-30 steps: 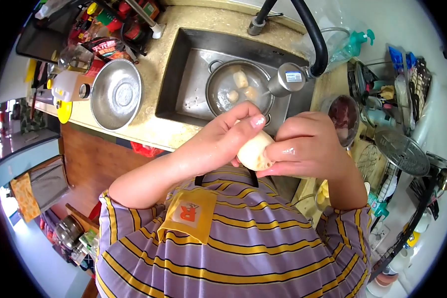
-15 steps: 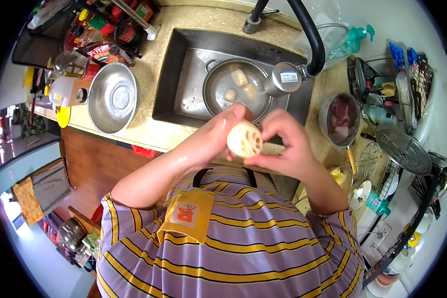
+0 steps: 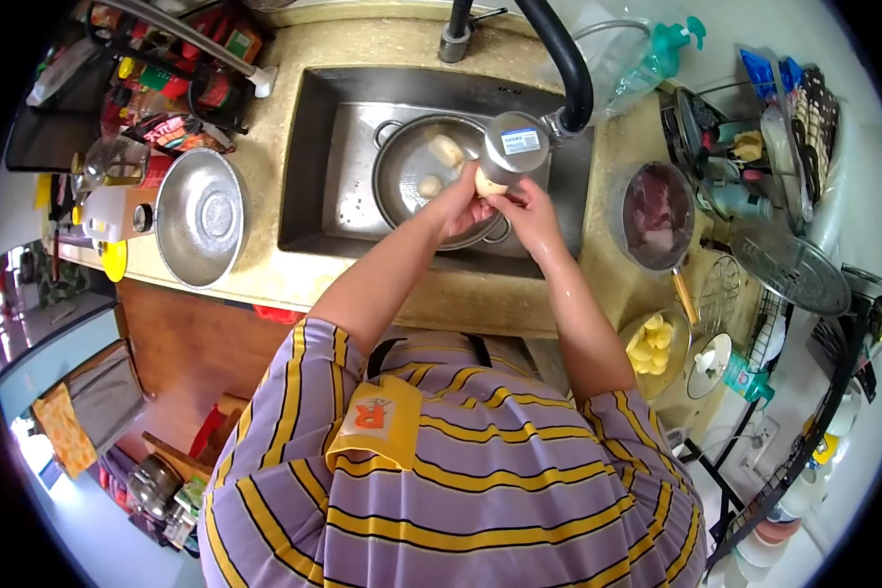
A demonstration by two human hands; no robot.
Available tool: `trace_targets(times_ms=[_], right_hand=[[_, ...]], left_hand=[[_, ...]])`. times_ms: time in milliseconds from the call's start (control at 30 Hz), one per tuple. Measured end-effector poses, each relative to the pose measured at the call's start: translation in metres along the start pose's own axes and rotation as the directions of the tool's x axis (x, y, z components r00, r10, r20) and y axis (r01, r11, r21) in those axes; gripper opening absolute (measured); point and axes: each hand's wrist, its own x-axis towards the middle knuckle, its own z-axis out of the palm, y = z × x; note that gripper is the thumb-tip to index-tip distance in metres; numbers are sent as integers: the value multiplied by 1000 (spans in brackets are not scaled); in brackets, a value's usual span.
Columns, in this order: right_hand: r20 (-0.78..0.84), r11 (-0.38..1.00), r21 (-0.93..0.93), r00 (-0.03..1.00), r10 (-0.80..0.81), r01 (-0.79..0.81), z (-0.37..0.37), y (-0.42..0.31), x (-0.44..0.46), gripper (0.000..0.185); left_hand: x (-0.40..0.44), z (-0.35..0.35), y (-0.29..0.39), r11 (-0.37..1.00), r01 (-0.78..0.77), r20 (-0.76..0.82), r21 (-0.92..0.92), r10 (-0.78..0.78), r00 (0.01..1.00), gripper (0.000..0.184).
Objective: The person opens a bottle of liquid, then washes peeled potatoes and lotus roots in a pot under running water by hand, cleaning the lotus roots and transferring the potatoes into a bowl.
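Reaching farther out over the sink (image 3: 335,167), we now have the lotus root piece (image 3: 490,186) just at the near side of the tap head (image 3: 513,147) — half a second ago it was closer to our body, by the near rim, its cut holes turned right. As we judge it, the work has shifted to the tap, though whether water runs over the piece we cannot tell. Our left hand (image 3: 459,206) wraps the left side, fingers curled and pressed against it; our right hand (image 3: 527,213) closes in from the right, thumb and bent fingers seeming to pinch the near right edge, with some fingertips hidden. To the left of the tap head the pot (image 3: 397,167) stands in the sink, and two pale pieces show inside — the far one (image 3: 446,150) and the near one (image 3: 429,185).

For writing, the tap head carries a white label (image 3: 520,141) with a blue band, its print too small for us to read. At far left, a red and black packet (image 3: 174,132) bears big white characters we cannot make out surely. On our shirt's yellow pocket (image 3: 373,446), a patch (image 3: 370,415) shows a red-orange letter, apparently an R
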Motion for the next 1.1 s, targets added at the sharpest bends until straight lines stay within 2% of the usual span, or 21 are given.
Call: trace_targets(times_ms=[33,233,333,433,633,733,833,933,1100], right_hand=[[-9,1000,-10,1000,-5,5,-4,4,2,55],[-41,999,-3,998,-39,39,-5,9,-4,57],[-36,999,31,999,-37,38,-4,3,-6,56],[-46,999,33,998,-39,41,-4,0,-7,56],[-92,999,6,995,-50,51,-2,-10,-2,57],[-98,997,-16,992,-73,72,-5,5,6,56],[-102,995,-22,990,-98,96,-6,8,6,54],[-98,995,-49,991,-88,83,-5,0,0,56],[-122,993,-55,986,-111,105,-7,16,3,57]], left_hand=[[11,-9,-5,1000,-13,50,17,12,999,51],[14,-10,-9,994,24,12,107,-26,1000,55],[8,-1,-5,995,24,-7,94,-23,1000,52],[15,-13,-8,997,24,78,76,-30,996,33],[26,-19,-7,995,7,48,99,-11,999,30],[19,-4,-5,996,4,-92,91,4,996,29],[10,6,-3,996,16,-151,88,-3,989,28],[18,-7,-7,996,25,-104,83,-16,994,27],[19,-7,-10,997,29,-129,73,-19,991,27]])
